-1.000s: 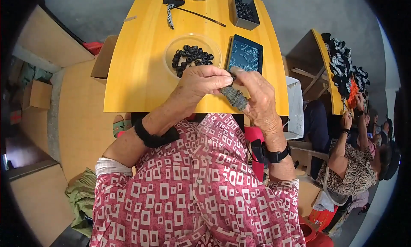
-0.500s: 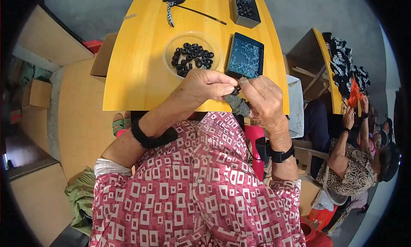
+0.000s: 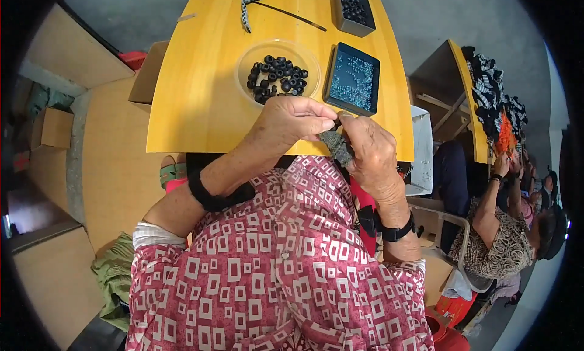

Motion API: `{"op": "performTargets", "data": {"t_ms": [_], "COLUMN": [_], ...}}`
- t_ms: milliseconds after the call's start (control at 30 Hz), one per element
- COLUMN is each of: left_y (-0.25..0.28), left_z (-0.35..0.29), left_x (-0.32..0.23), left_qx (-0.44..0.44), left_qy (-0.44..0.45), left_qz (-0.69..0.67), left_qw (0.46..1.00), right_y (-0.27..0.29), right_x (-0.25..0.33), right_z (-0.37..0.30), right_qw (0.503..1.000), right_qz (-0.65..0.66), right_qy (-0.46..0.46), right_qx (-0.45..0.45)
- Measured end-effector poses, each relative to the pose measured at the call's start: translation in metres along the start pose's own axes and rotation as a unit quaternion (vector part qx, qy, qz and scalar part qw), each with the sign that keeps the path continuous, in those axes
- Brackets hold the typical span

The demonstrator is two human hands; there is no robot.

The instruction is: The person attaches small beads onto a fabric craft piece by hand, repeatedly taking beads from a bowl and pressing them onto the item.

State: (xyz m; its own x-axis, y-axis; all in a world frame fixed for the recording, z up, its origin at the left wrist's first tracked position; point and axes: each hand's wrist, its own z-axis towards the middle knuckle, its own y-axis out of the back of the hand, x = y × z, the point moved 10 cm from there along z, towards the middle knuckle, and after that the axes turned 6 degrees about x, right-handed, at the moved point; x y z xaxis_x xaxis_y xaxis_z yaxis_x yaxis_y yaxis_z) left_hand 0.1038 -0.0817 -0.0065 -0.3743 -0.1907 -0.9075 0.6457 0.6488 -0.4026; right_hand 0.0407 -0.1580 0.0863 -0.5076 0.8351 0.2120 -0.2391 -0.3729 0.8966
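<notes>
Near the front edge of the table, my two hands meet fingertip to fingertip. My left hand (image 3: 292, 121) is closed in a pinch on a small black piece (image 3: 335, 125) that looks like a bead, partly covered by the fingers. A dark grey-green piece of knitted fabric (image 3: 336, 146) hangs just below it, gripped by the curled fingers of my right hand (image 3: 372, 145). The right thumb and forefinger also touch the black piece. Beyond my left hand stands a clear round tub (image 3: 242, 60) with several black beads (image 3: 277, 74) in it.
Right of the tub is a dark tray (image 3: 329, 77) of tiny blue beads. Behind it stands a grey box (image 3: 356, 29) with black beads. A thin black stick (image 3: 292, 16) lies at the back. A co-worker (image 3: 499, 235) handles orange material at a table on the right.
My hands stay together, while the right hand has tilted slightly and the knitted fabric has shifted a little. The view has moved slightly. The co-worker's hands have shifted around the orange material.
</notes>
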Motion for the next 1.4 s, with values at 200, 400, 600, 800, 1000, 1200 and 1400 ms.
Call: {"op": "performTargets", "data": {"t_ms": [200,400,600,800,1000,1200,1400], "left_y": [0.0,-0.002,0.0,0.001,-0.003,-0.007,-0.008], "left_z": [0.0,0.0,0.0,0.002,0.003,0.001,-0.002], "left_x": [0.003,0.001,0.003,0.007,0.002,0.0,-0.004], "left_qx": [-0.015,-0.021,-0.031,-0.027,-0.018,0.006,0.006], "left_qy": [-0.001,-0.014,-0.022,-0.025,-0.04,-0.04,-0.034], "left_qz": [-0.006,0.012,0.016,-0.025,-0.059,-0.097,-0.103], "left_qw": [1.0,1.0,0.999,0.999,0.997,0.994,0.994], "right_y": [-0.002,-0.004,0.009,0.006,0.019,0.023,0.024], "right_x": [-0.006,-0.011,-0.007,-0.016,0.002,0.018,0.013], "right_z": [-0.004,-0.009,-0.004,-0.003,0.003,0.004,0.005], "right_qw": [0.998,0.998,0.994,0.986,0.994,0.998,0.995], "right_qz": [0.043,0.046,0.099,0.144,0.071,0.002,0.06], "right_qy": [-0.033,-0.04,-0.037,-0.079,-0.053,-0.002,-0.016], "right_qx": [0.035,0.011,0.005,-0.002,-0.06,-0.067,-0.076]}}
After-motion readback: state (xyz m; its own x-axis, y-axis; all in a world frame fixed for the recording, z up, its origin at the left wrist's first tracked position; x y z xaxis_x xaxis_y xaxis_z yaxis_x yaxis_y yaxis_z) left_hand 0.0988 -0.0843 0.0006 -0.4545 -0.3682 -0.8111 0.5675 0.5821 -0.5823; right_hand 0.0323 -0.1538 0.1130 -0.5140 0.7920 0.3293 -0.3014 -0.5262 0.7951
